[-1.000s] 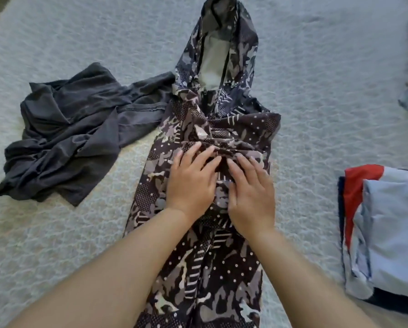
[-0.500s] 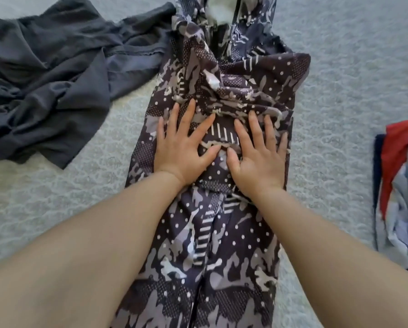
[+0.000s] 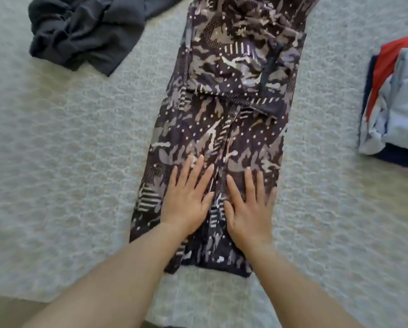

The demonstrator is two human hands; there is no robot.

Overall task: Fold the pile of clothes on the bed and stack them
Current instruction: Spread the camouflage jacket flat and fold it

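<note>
My left hand [image 3: 186,200] and right hand [image 3: 249,207] lay flat, fingers spread, side by side on the near end of the camouflage-print garment [image 3: 224,110], stretched lengthwise on the bedspread [image 3: 68,162]. Its far end was cut off. Left of it lay a crumpled dark grey garment [image 3: 84,31]; right, a folded stack [image 3: 394,100], partly out of view.

Left hand [image 3: 186,200] and right hand [image 3: 248,209] of the person, seen from the head camera. Both hands are bare, without gloves, rings, watch or bracelet. Fingernails are short and unpainted. Both forearms are uncovered to the frame's lower edge; no sleeve is visible.
</note>
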